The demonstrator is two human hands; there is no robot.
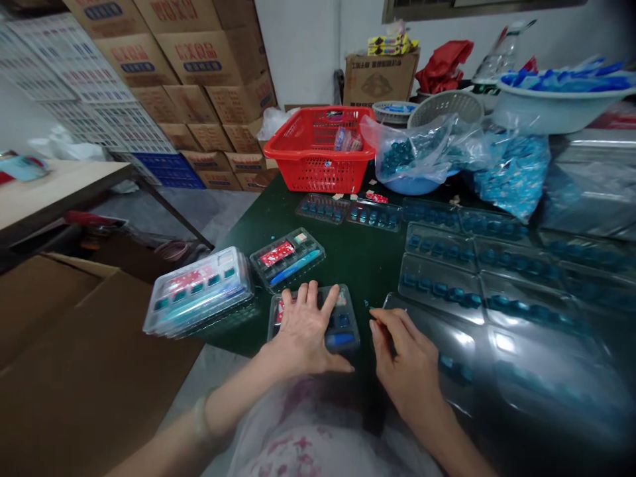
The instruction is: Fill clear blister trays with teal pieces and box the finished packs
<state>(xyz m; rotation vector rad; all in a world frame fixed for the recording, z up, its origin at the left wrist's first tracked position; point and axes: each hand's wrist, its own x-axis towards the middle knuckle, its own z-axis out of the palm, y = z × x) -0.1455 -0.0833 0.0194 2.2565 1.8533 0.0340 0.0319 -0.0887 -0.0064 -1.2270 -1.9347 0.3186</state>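
Observation:
My left hand (305,328), fingers spread, lies over a clear plastic tray (352,317) and hides much of it. A blue pen-like stick (340,339) and a red patterned piece show in that tray. My right hand (405,348) is closed in a pinch just right of the tray; what its fingertips hold, if anything, is too small to make out. Beyond the left hand sits another filled tray (288,258) with a red packet (277,254) and a blue stick (295,267). A stack of filled trays (199,290) stands to the left.
Rows of clear trays with teal pieces (440,289) cover the right of the dark green table (362,252). At the back are a red basket (322,169), a bagged bowl of teal pieces (415,175) and a blue bag (514,169). An open carton (99,371) is at the lower left.

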